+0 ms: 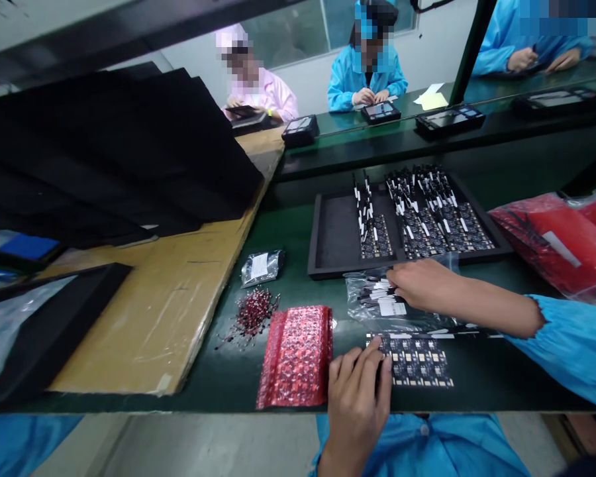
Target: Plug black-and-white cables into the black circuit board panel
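Observation:
My left hand [357, 394] rests fingers-down on the left end of a dark circuit-board panel [420, 361] lying at the front of the green bench. My right hand [424, 285] reaches across to a clear plastic bag [377, 306] of small black-and-white cable parts, its fingertips at the bag's opening; whether it pinches a part is hidden. Behind the bag sits a black tray [335, 232] that holds board panels with cables on its right side, while its left side is bare.
A red bubble-wrap pouch [295, 354] lies left of my left hand, with a heap of small red parts [253, 313] and a small silver bag [261, 266] beyond it. Cardboard [163, 305] and black foam sheets [104, 146] fill the left. Red bags [556, 242] sit right. Other people work across the bench.

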The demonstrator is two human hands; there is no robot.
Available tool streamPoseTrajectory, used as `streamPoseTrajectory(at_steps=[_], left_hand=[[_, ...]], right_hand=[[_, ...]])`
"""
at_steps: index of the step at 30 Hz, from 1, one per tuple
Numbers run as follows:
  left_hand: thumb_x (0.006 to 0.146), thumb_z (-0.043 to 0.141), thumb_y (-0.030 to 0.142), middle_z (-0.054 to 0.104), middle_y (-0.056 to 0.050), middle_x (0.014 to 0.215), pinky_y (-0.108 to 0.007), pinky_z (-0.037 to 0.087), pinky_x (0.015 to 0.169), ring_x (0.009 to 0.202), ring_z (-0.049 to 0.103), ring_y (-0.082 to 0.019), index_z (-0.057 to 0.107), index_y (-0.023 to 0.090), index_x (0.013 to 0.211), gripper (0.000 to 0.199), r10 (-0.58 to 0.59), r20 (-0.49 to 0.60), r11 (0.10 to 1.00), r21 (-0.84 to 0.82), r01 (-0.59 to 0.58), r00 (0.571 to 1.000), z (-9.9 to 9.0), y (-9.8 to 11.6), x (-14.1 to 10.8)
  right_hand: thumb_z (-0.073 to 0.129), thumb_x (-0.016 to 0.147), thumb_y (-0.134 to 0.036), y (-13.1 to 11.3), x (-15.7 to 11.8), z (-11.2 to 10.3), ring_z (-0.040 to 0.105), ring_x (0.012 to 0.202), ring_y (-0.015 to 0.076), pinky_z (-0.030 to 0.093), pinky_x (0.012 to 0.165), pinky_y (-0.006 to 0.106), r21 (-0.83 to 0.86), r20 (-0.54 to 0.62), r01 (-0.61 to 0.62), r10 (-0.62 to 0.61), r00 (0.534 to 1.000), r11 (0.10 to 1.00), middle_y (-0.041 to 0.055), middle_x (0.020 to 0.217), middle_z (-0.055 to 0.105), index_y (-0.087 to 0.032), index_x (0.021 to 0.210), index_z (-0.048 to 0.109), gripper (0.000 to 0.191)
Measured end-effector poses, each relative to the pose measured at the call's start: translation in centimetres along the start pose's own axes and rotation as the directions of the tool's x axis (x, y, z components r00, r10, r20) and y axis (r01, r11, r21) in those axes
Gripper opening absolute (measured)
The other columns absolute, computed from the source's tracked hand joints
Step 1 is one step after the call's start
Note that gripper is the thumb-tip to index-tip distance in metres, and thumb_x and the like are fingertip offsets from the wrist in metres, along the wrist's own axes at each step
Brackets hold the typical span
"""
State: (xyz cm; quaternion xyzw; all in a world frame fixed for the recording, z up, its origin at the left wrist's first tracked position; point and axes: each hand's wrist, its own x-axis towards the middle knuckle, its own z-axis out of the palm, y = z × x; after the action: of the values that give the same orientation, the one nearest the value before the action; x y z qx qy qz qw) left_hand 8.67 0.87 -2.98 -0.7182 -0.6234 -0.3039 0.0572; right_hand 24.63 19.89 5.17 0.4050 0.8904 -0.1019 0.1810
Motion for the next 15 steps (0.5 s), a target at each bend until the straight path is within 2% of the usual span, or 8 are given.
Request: streamPoseTrajectory(at_steps=[3, 6, 10, 12, 15], left_hand=[[0.095, 0.056, 0.037, 0.076, 0.003, 0.11, -0.032, 0.052, 0.079, 0.092, 0.069, -0.016, 0.069, 0.03, 0.097, 0.015, -0.002, 0.005, 1.0, -0.012, 0.002, 1.0, 0.0, 0.0, 0.1], [0.095, 0.056, 0.037, 0.075, 0.003, 0.11, -0.032, 0.052, 0.079, 0.092, 0.068, -0.015, 0.069, 0.03, 0.098, 0.015, -0.001, 0.01, 1.0, -0.017, 0.001, 1.0, -0.1, 0.1, 0.1], [0.095, 0.056, 0.037, 0.074, 0.005, 0.114, -0.032, 0.051, 0.079, 0.092, 0.067, -0.014, 0.067, 0.03, 0.098, 0.013, 0.001, 0.018, 1.0, -0.012, 0.0, 1.0, 0.0, 0.0, 0.1], [0.095, 0.056, 0.036, 0.073, 0.005, 0.115, -0.032, 0.05, 0.08, 0.093, 0.067, -0.014, 0.066, 0.03, 0.1, 0.013, 0.001, 0.024, 1.0, -0.012, -0.001, 1.0, 0.0, -0.1, 0.0], [0.095, 0.057, 0.035, 0.073, 0.005, 0.117, -0.031, 0.048, 0.082, 0.094, 0.067, -0.013, 0.066, 0.029, 0.1, 0.012, 0.0, 0.025, 1.0, -0.012, 0.001, 1.0, 0.1, -0.1, -0.1]], right_hand=[[0.084, 0.116, -0.03, -0.2, 0.0, -0.2, 0.086, 0.107, 0.0249, 0.075, 0.097, 0.047, -0.03, 0.011, 0.014, -0.014, 1.0, 0.999, 0.006, 0.127, 0.088, -0.019, 0.129, 0.083, 0.018], [0.078, 0.117, -0.02, -0.3, -0.4, -0.4, 0.084, 0.097, 0.0229, 0.07, 0.085, 0.039, -0.054, -0.002, 0.032, -0.033, 0.999, 0.998, 0.0069, 0.126, 0.088, -0.017, 0.129, 0.083, 0.013], [0.066, 0.113, -0.006, -0.3, -1.1, 0.0, 0.081, 0.084, 0.0232, 0.046, 0.064, 0.034, -0.076, -0.056, 0.079, -0.083, 0.995, 0.994, 0.0155, 0.13, 0.087, -0.013, 0.129, 0.083, 0.024], [0.064, 0.11, -0.004, -0.1, -1.3, 0.5, 0.079, 0.079, 0.023, 0.036, 0.061, 0.035, -0.083, -0.092, 0.108, -0.116, 0.989, 0.991, 0.017, 0.127, 0.086, -0.013, 0.127, 0.081, 0.026], [0.065, 0.107, -0.001, 0.5, -1.5, 1.5, 0.075, 0.076, 0.0233, 0.029, 0.061, 0.037, -0.081, -0.157, 0.154, -0.166, 0.974, 0.985, 0.0156, 0.117, 0.087, -0.014, 0.124, 0.079, 0.026]])
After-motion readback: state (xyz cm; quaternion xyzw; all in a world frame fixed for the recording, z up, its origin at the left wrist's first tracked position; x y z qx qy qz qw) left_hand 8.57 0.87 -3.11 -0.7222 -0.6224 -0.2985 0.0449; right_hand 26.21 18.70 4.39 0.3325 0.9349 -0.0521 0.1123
